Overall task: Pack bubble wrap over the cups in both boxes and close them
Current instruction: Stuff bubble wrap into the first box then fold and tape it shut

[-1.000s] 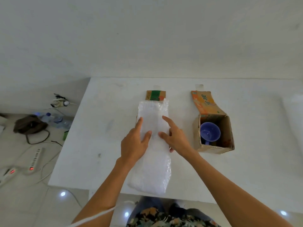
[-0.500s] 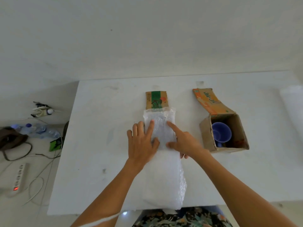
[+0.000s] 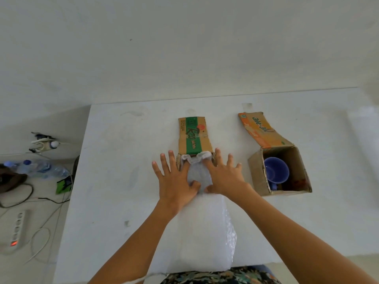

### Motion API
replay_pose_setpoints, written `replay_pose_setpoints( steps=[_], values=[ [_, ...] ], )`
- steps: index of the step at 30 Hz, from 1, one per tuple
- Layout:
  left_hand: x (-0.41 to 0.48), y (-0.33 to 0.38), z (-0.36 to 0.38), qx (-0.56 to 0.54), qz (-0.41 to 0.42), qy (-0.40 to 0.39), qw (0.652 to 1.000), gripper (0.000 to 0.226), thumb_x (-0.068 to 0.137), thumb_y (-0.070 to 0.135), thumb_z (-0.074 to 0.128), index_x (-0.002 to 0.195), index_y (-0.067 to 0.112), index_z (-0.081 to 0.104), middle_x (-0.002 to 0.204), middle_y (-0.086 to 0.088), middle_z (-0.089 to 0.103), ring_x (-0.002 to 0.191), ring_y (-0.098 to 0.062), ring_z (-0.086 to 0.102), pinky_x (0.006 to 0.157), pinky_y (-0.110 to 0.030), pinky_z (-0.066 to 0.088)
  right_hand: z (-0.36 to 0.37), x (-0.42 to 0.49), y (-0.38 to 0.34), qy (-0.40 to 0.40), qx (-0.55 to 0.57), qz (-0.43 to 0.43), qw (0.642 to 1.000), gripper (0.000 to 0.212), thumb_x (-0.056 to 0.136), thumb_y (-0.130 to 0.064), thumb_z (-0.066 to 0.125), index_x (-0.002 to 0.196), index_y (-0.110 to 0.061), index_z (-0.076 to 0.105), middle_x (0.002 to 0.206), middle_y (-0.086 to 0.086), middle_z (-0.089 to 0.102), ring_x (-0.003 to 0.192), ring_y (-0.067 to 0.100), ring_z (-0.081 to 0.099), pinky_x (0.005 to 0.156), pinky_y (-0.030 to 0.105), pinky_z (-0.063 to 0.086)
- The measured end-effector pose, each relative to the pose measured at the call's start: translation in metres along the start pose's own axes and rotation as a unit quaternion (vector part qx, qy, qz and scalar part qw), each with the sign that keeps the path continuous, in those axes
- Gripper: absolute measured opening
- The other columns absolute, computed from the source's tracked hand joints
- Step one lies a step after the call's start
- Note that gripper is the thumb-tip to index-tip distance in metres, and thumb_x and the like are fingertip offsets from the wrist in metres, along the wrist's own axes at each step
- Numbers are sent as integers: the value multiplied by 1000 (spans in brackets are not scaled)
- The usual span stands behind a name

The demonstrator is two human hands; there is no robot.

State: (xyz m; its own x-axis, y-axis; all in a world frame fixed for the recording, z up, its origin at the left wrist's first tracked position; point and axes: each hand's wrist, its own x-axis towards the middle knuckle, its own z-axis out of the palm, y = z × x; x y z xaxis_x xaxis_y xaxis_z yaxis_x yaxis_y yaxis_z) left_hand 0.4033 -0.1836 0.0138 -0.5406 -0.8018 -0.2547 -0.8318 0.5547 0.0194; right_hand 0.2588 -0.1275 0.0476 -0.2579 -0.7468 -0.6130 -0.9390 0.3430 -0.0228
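A long sheet of bubble wrap (image 3: 205, 232) runs from the table's near edge into the left cardboard box (image 3: 193, 138), which has a green-striped flap standing open at the back. My left hand (image 3: 174, 181) and my right hand (image 3: 224, 177) press the far end of the wrap down into that box, fingers spread, index fingers inside the opening. The cup in this box is hidden under the wrap. To the right stands a second open box (image 3: 256, 175) with an orange flap, and a blue cup (image 3: 275, 173) lies uncovered inside it.
The white table (image 3: 123, 171) meets a white wall at the back. On the floor to the left lie a water bottle (image 3: 39, 168), a power strip (image 3: 17, 228), cables and a dark bag (image 3: 10, 181). Something white and blurred sits at the table's far right edge.
Both hands moved forward along the bubble wrap and pushed its far end down into the left box. The wrap's end, flat over the box before, is now bunched inside the opening.
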Motion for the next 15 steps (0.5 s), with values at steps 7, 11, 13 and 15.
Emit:
replay_pose_setpoints(
  steps=[7,11,13,15],
  values=[
    [0,-4,5,-10,26,64,998,87,74,67,54,147,22,38,158,-25,16,145,-49,8,110,-67,-6,-1,5,4,-58,85,32,994,106,71,-68,64,147,-41,-5,160,17,-7,140,54,10,107,67,24],
    [4,-1,0,-7,-2,-7,1000,95,80,71,49,154,26,10,162,-18,-6,146,-45,-10,110,-66,-11,-3,11,6,-79,115,31,990,109,65,-71,66,146,-43,0,154,22,17,133,54,28,103,67,31],
    [7,0,0,-22,-15,-29,999,96,78,72,50,154,29,8,162,-16,-3,146,-46,-6,112,-66,-6,-2,14,5,-84,111,29,990,109,63,-73,65,146,-42,2,145,23,31,125,53,40,100,65,37],
    [9,2,-1,-29,-22,-45,998,95,78,72,50,153,31,8,162,-16,1,145,-48,-3,112,-66,-3,-3,14,3,-88,116,23,989,108,63,-72,66,146,-41,4,137,22,41,120,49,48,98,61,41]
  ],
)
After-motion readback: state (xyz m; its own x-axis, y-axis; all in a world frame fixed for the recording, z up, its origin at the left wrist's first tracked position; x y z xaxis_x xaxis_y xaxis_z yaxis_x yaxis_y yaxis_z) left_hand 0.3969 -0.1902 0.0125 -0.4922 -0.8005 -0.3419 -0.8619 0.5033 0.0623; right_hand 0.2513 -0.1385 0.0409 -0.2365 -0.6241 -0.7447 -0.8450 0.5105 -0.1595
